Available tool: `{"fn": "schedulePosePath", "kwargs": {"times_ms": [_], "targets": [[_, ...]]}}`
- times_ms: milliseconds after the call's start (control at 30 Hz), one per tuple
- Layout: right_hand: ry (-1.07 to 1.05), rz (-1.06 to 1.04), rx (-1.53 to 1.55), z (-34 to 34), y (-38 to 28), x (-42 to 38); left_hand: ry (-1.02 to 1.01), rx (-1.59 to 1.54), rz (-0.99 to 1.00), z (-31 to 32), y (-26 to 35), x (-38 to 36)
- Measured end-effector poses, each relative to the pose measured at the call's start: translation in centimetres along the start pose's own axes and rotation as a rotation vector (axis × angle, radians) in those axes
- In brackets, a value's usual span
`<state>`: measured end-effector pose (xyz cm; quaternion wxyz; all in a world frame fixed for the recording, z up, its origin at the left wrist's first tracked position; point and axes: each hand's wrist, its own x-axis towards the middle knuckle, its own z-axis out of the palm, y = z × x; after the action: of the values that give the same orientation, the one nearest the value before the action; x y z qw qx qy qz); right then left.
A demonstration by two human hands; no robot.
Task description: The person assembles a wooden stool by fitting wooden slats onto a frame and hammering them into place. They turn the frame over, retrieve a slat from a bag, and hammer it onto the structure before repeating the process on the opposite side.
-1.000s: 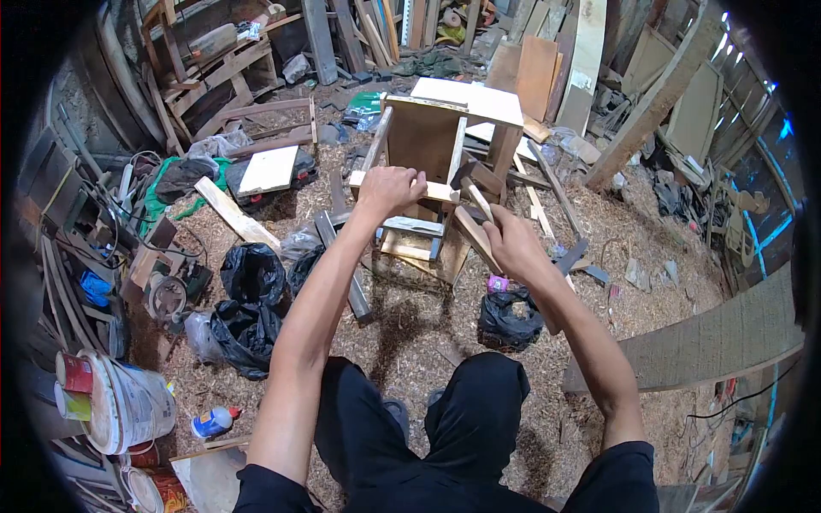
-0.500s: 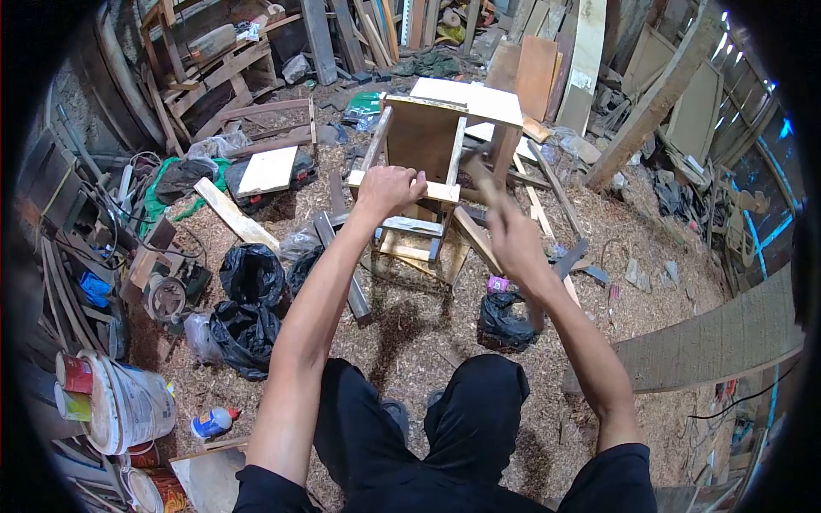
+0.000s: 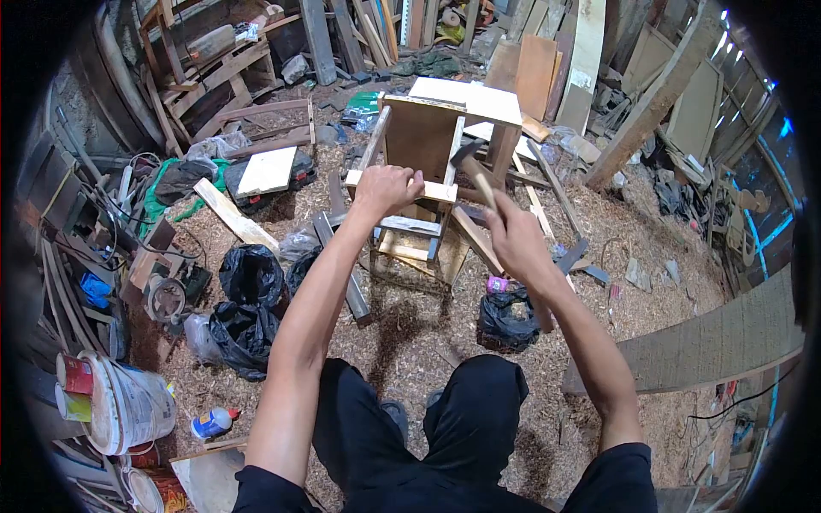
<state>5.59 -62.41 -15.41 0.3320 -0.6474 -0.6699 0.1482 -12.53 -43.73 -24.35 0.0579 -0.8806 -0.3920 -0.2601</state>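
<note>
A small wooden cabinet frame (image 3: 425,141) stands in front of me, with a pale front rail (image 3: 438,191) across its near side. My left hand (image 3: 387,190) is closed over this rail, fingers curled round its top. In my right hand (image 3: 517,238) is a hammer (image 3: 481,181), gripped by its wooden handle. The dark hammer head is raised beside the frame's right upright, close to the rail's right end. Behind the frame lies a white-topped board (image 3: 479,99).
Wood shavings cover the floor. Black plastic bags (image 3: 245,332) lie at left and another bag (image 3: 508,320) at right. A white bucket (image 3: 141,406) and a glue bottle (image 3: 214,421) stand lower left. A wide plank (image 3: 710,338) juts in from the right; a slanted post (image 3: 654,103) rises behind.
The hammer head has shifted slightly left and shows sharper than before, when it was blurred. The cabinet frame's near end has moved slightly left. My left hand keeps its hold on the rail.
</note>
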Motion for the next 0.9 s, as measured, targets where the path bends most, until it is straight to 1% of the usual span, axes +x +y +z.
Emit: {"fn": "schedulePosePath", "kwargs": {"times_ms": [33,67,100,167,233,300,333,367,433,467,500,567,600,633,700,733,767,833,867,900], "targets": [[0.075,0.067,0.114,-0.2,-0.6,0.0,-0.02,-0.014,-0.006,-0.1,0.0,0.1],[0.18,-0.006,0.124,0.6,0.1,-0.2,-0.025,-0.014,-0.008,-0.1,0.1,-0.1],[0.178,-0.005,0.126,1.6,1.3,-0.3,-0.027,-0.018,-0.013,-0.1,0.1,-0.1],[-0.033,-0.064,-0.083,2.7,3.4,-0.2,-0.02,-0.022,-0.019,-0.1,0.0,0.1],[-0.059,-0.105,-0.079,2.2,3.0,0.1,-0.035,0.029,-0.019,-0.2,0.0,0.2],[-0.007,-0.017,0.023,1.4,1.6,0.0,-0.032,0.008,-0.015,-0.1,-0.1,0.1],[0.023,0.122,0.116,0.5,-0.2,-0.3,-0.027,-0.014,-0.013,-0.1,0.0,0.1],[0.02,0.123,0.117,1.0,0.2,-0.4,-0.03,-0.014,-0.016,-0.2,0.0,0.0],[0.198,-0.163,0.132,2.7,2.4,-0.4,-0.024,-0.035,-0.033,-0.5,0.2,0.0],[0.031,-0.159,-0.137,3.7,5.3,0.0,-0.021,-0.036,-0.033,-0.4,0.1,0.1],[0.034,-0.159,-0.137,3.3,4.9,0.2,-0.018,-0.021,-0.031,-0.4,0.0,0.1],[-0.061,-0.091,-0.117,1.8,3.8,0.7,-0.012,-0.006,-0.026,-0.3,-0.3,0.3],[-0.065,0.052,0.028,0.7,1.5,0.5,-0.013,-0.008,-0.02,-0.3,-0.2,0.1],[-0.064,0.054,0.026,1.0,1.5,0.5,-0.009,-0.012,-0.014,-0.2,-0.1,0.1],[0.269,-0.023,0.099,1.5,1.5,0.3,-0.014,-0.033,-0.021,-0.1,0.0,0.1],[0.185,0.04,0.09,1.6,1.0,-0.2,-0.016,-0.049,-0.026,-0.1,-0.1,0.1],[0.183,0.034,0.089,1.9,2.0,0.1,-0.012,-0.047,-0.031,-0.2,-0.3,0.1],[-0.012,-0.104,-0.111,2.7,4.6,0.6,0.005,-0.028,0.0,-0.2,-0.5,-0.1],[-0.033,-0.115,-0.135,2.4,5.1,0.9,0.01,-0.027,0.001,-0.1,-0.5,0.1],[-0.03,-0.115,-0.136,1.8,4.3,0.9,0.005,0.0,-0.009,-0.1,-0.6,0.3]]}}
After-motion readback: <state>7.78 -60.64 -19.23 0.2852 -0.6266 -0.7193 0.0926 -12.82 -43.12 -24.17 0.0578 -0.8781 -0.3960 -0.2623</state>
